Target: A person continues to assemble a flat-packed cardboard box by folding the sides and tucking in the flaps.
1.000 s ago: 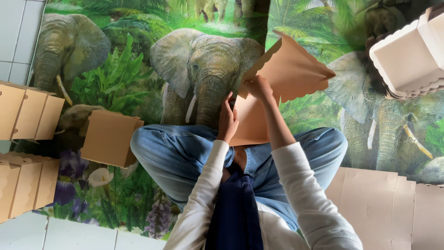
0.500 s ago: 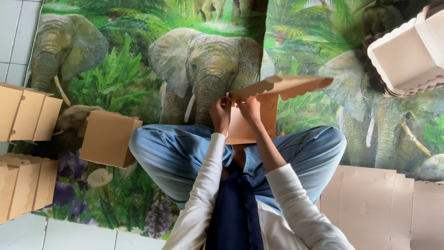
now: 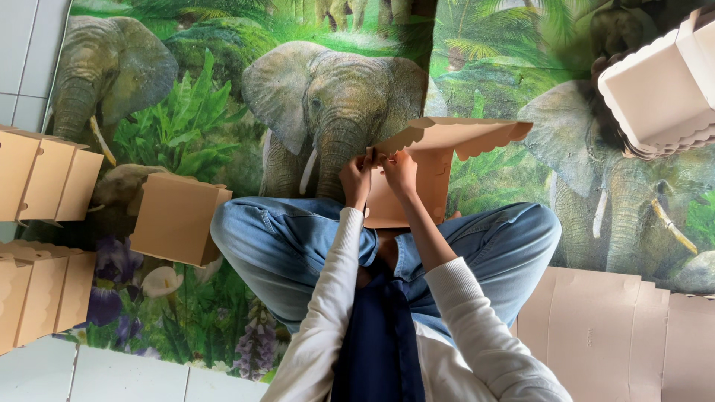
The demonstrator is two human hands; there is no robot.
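Observation:
I sit cross-legged on a mat printed with elephants and hold a tan cardboard box blank (image 3: 436,160) above my lap. Its scalloped flap (image 3: 454,135) is folded over at the top. My left hand (image 3: 356,176) and my right hand (image 3: 400,173) sit close together at the blank's left corner, both pinching the folded edge. The lower part of the blank is hidden behind my hands and knees.
A folded tan box (image 3: 177,217) stands by my left knee. Rows of folded boxes (image 3: 45,182) line the left edge. A stack of white scalloped trays (image 3: 663,93) is at top right. Flat cardboard blanks (image 3: 618,327) lie at lower right.
The blank's large flap, raised and spread a second ago, has been folded down flat across the top. Both hands have come together at its left corner.

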